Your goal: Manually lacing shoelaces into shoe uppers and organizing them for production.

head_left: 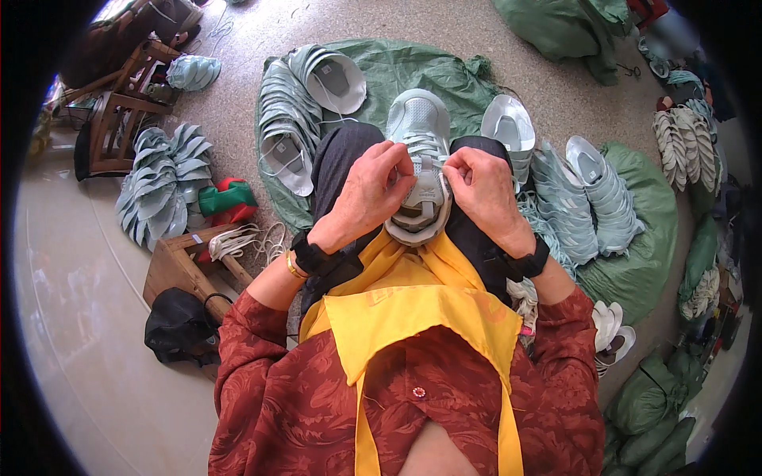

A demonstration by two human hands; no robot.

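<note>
A pale mint-grey sneaker [418, 119] sits between my knees on the yellow apron [397, 297], its toe pointing away from me. White shoelace [423, 145] crosses its upper, and the grey tongue [429, 186] stands up toward me. My left hand [367, 186] is closed at the left of the top eyelets, thumb and forefinger pinched. On the other side, my right hand [486, 190] makes a similar pinch by the shoe's collar. Both appear to grip the lace, though the fingers hide most of its ends.
Rows of nested shoe uppers [290, 99] lie on a green woven sack [389, 67] ahead. More mint uppers [591, 202] stand at right beside a single shoe [508, 131]. At left are stacked pieces [163, 182], a wooden stool [190, 262] and a black bag [182, 325].
</note>
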